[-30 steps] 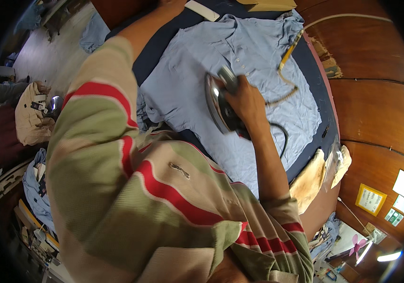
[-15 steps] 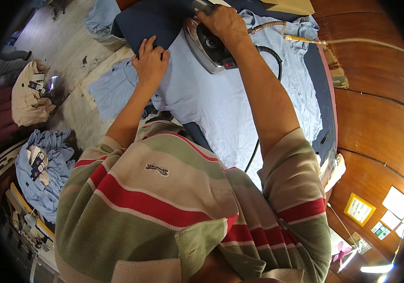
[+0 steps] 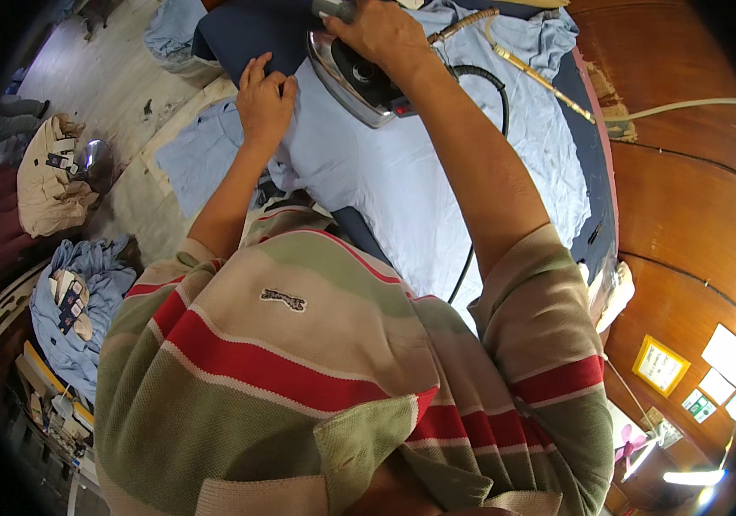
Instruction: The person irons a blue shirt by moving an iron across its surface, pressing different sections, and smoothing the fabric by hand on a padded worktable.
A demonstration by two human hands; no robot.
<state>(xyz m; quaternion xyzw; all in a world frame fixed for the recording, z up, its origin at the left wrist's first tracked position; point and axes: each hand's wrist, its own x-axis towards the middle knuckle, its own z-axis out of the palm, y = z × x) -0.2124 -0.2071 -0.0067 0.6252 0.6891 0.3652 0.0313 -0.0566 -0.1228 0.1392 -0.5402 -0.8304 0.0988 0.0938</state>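
My right hand (image 3: 378, 36) is wrapped round the grey handle of a steam iron (image 3: 352, 79) with a shiny metal edge. The iron rests on a light blue garment (image 3: 402, 185), probably a shirt, spread over a dark navy pressing surface (image 3: 243, 39). Left of the iron, my left hand (image 3: 266, 99) lies at the garment's left edge, fingers stretched out and somewhat apart, holding nothing. Behind the iron runs a wrapped hose (image 3: 462, 24), and a black cord (image 3: 495, 82) curves down over the cloth. The iron's soleplate is hidden.
A brass-coloured tube (image 3: 540, 82) and a pale hose lie toward the wooden panelling (image 3: 686, 206) at right. Left are a folded blue garment (image 3: 200, 155), a blue garment pile (image 3: 80, 318), and a beige garment (image 3: 49, 181) by a maroon seat. More blue cloth (image 3: 177, 39) sits at far left.
The iron and my right hand have slid left and slightly away from me over the garment. My left hand has shifted a little the same way. The brass-coloured tube now tilts more steeply.
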